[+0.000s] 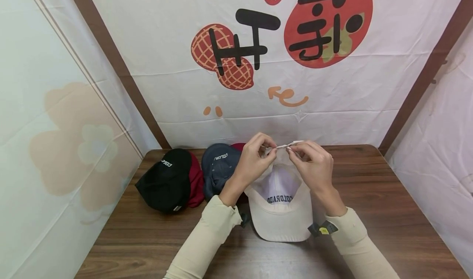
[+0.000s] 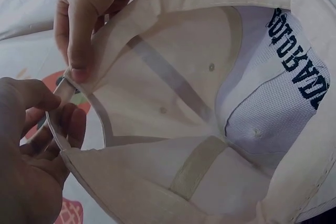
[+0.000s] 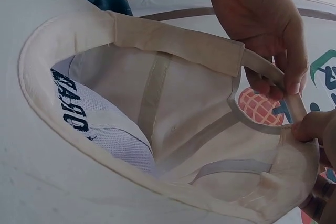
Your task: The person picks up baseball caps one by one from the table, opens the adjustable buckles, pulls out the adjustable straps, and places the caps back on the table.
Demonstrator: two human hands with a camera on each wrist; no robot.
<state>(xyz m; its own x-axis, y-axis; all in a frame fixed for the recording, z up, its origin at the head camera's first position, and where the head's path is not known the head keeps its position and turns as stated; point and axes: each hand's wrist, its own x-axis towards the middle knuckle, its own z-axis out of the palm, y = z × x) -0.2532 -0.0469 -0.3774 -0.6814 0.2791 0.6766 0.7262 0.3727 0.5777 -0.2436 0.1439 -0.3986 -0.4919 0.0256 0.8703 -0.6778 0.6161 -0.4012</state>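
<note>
L hand (image 1: 255, 157) & R hand (image 1: 313, 164) pinch white cap (image 1: 282, 225) strap (image 3: 264, 66) — black cap (image 1: 162, 188) nr table (image 1: 373, 197) L edge, more room R.

A cream cap (image 1: 279, 190) tilts over the counter (image 1: 377, 205), hollow inside exposed, brim (image 1: 282, 227) toward the counter's near edge, back strap (image 3: 261, 65) toward its far edge; dark reversed COLORADO lettering (image 2: 298, 59) crosses pale-lilac lining (image 2: 262, 103).

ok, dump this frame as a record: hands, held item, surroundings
left hand: pinches back strap
right hand: pinches same strap
held item: off-white baseball cap, inside facing person, brim nearest person
lettering: COLORADO, reversed, seen inside
strap fastening: can't tell
to its left: navy baseball cap, then black baseball cap
partly hidden: dark red cap beside the black one
surface: wood-grain table
</note>
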